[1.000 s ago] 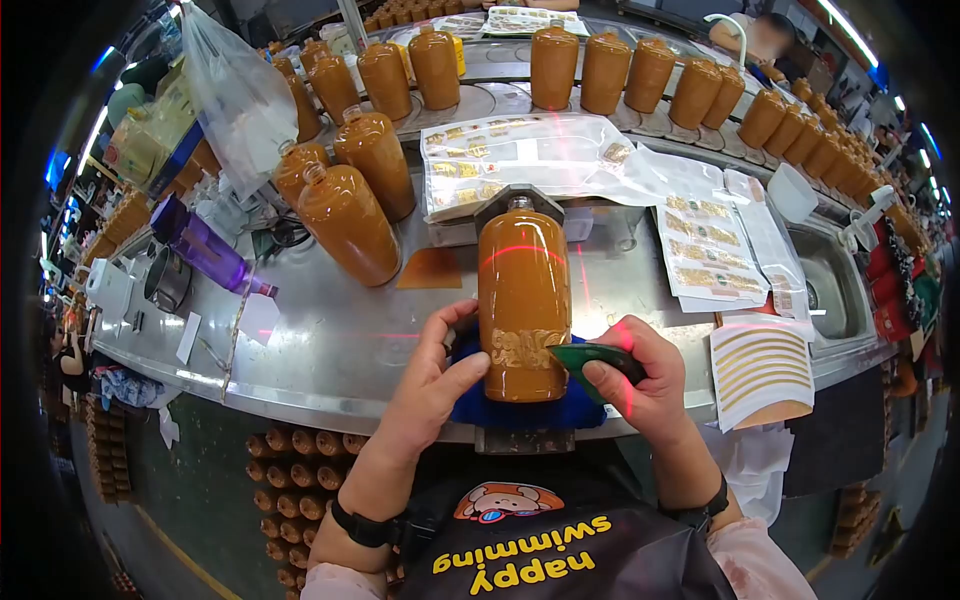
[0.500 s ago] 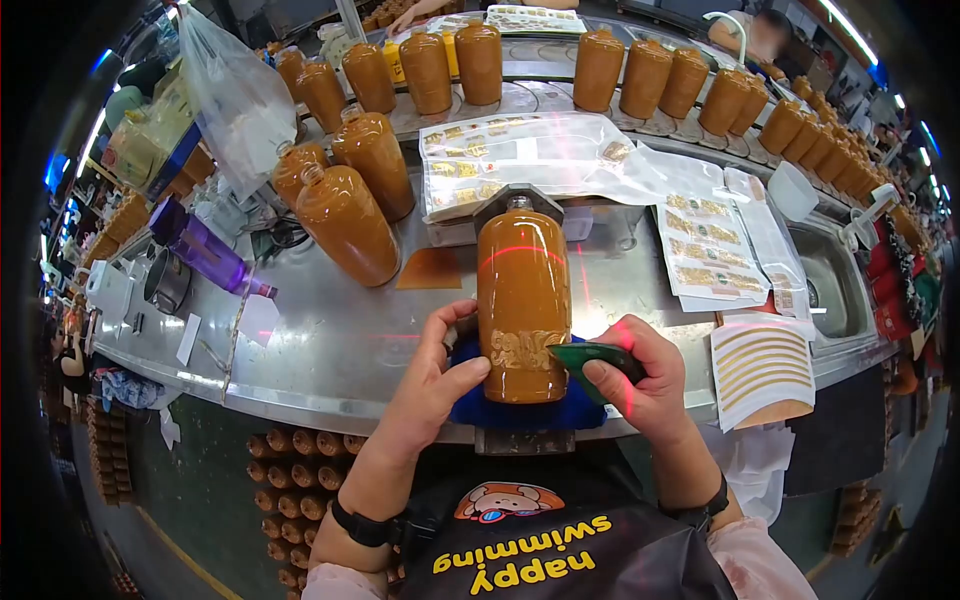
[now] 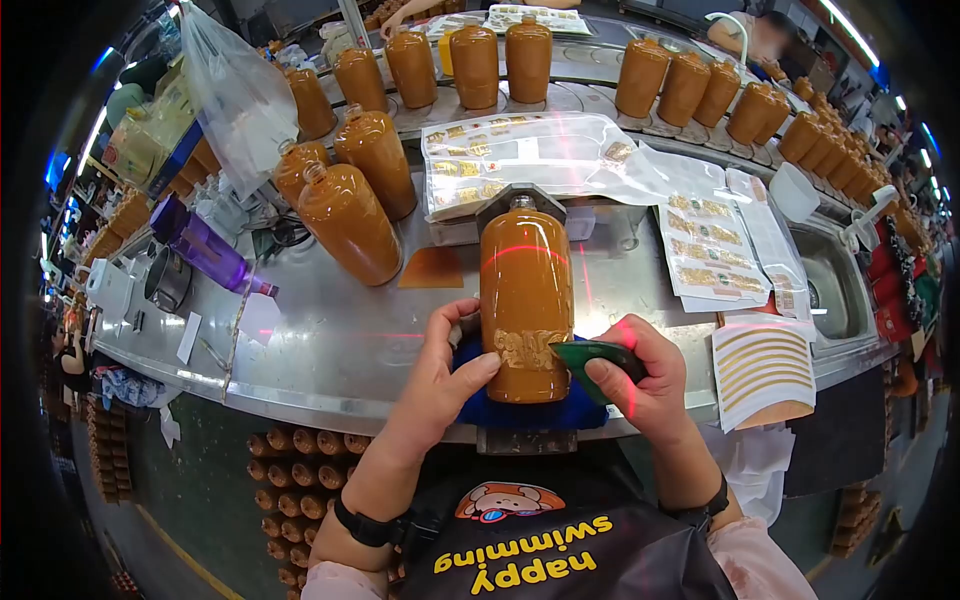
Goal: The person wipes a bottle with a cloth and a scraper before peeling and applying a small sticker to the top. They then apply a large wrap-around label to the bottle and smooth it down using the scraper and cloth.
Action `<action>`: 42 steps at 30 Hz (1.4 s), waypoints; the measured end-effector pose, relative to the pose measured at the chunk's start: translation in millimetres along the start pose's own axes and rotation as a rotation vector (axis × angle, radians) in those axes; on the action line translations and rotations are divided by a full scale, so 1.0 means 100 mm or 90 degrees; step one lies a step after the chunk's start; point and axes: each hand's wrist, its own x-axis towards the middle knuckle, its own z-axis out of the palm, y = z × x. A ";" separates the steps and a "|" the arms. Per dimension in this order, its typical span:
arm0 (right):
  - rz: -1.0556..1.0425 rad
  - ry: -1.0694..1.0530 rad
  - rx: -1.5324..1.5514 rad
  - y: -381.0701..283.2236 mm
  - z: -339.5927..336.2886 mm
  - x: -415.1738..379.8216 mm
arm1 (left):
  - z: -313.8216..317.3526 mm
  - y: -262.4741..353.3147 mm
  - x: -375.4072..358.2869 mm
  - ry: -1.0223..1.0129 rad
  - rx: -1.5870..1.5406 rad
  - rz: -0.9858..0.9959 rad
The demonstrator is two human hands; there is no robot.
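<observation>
A glossy brown bottle (image 3: 526, 285) lies on its back in front of me, its neck toward the far side against a dark metal holder (image 3: 490, 212). Under its near end is a blue cloth (image 3: 480, 408). A gold embossed label (image 3: 522, 350) sits low on the bottle. My left hand (image 3: 440, 380) grips the bottle's left side, thumb beside the label and fingers partly hidden. In my right hand (image 3: 648, 380) is a green scraper (image 3: 588, 354), pinched between thumb and fingers, its tip at the label's right edge.
Three brown bottles (image 3: 350, 225) stand at left, near a purple water bottle (image 3: 205, 250). Label sheets (image 3: 710, 245) and curved gold strips (image 3: 763, 370) lie at right, by a sink (image 3: 830, 285). Behind, a conveyor (image 3: 590, 105) carries several bottles. Another person (image 3: 745, 40) sits beyond.
Bottles on the conveyor have moved to the right. The bottle before me and my left thumb have shifted very slightly right. The scraper stays at the label's right edge.
</observation>
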 end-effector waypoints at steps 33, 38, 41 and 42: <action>-0.015 0.015 0.004 -0.05 -0.01 0.01 | -0.04 0.01 -0.01 -0.060 -0.088 -0.021; -0.011 0.014 0.016 -0.05 0.01 0.02 | -0.01 0.06 -0.02 -0.058 -0.098 -0.035; -0.006 0.011 0.015 -0.06 0.03 0.03 | -0.02 0.06 -0.03 -0.062 -0.112 -0.049; -0.006 0.011 0.014 -0.07 0.03 0.03 | -0.02 0.07 -0.03 -0.064 -0.118 -0.054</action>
